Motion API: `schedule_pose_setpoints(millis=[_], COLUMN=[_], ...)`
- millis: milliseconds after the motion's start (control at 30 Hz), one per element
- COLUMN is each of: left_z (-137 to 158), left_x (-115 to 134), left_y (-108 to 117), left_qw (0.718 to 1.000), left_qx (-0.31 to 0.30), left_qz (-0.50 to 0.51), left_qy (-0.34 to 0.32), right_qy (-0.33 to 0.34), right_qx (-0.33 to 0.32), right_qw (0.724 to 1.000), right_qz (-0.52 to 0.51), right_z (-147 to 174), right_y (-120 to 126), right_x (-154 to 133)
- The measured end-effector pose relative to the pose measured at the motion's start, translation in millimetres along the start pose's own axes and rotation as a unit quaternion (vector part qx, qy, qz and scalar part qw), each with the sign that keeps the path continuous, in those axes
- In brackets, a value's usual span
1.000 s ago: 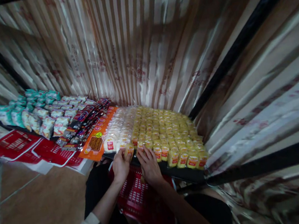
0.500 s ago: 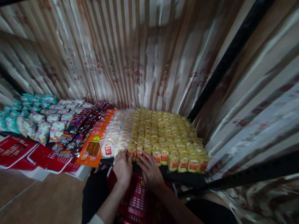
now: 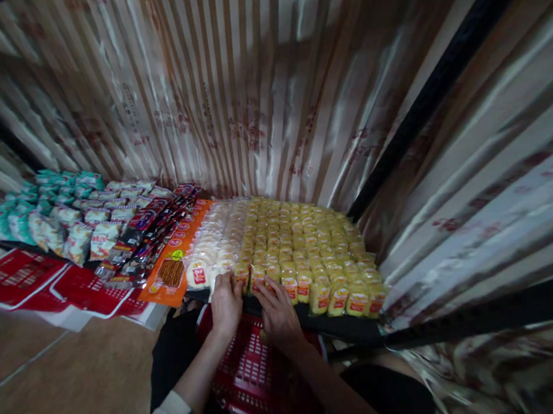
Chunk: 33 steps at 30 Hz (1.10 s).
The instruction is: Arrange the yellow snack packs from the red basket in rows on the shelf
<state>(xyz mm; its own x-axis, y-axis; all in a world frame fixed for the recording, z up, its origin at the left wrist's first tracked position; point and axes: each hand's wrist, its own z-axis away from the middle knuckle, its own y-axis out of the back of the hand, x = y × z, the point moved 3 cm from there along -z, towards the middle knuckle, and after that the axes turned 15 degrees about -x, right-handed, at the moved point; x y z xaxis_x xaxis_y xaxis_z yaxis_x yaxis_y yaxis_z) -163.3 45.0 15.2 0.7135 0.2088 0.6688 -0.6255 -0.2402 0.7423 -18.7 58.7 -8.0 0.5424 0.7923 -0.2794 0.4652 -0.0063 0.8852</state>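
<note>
Small yellow snack packs (image 3: 321, 292) in shiny wrapping, the front ones showing red labels, stand in tight rows along a dark shelf (image 3: 344, 326).

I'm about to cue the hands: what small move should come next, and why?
Probably ease the leftmost front yellow packet snug against its neighbour: the left hand is at it, and a narrow dark gap seems to show between them.
</note>
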Motion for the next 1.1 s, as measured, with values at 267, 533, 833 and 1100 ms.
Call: schedule_pose_setpoints(millis=[267, 533, 833, 1100], left_z=[-7, 0, -4, 3], left_x=[6, 20, 15, 14], left_y=[-11, -6, -17, -16], left_qw=[1.000, 0.996, 0.994, 0.999], left_qx=[-0.003, -0.041, -0.062, -0.016], left_qz=[0.022, -0.074, -0.088, -0.034], left_qy=[-0.002, 0.018, 0.010, 0.001], right_qy=[-0.003, -0.010, -0.016, -0.015], right_qx=[-0.003, -0.003, 0.007, -0.008], right_qw=[1.000, 1.000, 1.000, 1.000], right_qz=[-0.007, -0.001, -0.018, -0.013], right_z=[1, 0, 0, 0], right_y=[0, 1, 0, 2], right_x=[6, 4, 5, 4])
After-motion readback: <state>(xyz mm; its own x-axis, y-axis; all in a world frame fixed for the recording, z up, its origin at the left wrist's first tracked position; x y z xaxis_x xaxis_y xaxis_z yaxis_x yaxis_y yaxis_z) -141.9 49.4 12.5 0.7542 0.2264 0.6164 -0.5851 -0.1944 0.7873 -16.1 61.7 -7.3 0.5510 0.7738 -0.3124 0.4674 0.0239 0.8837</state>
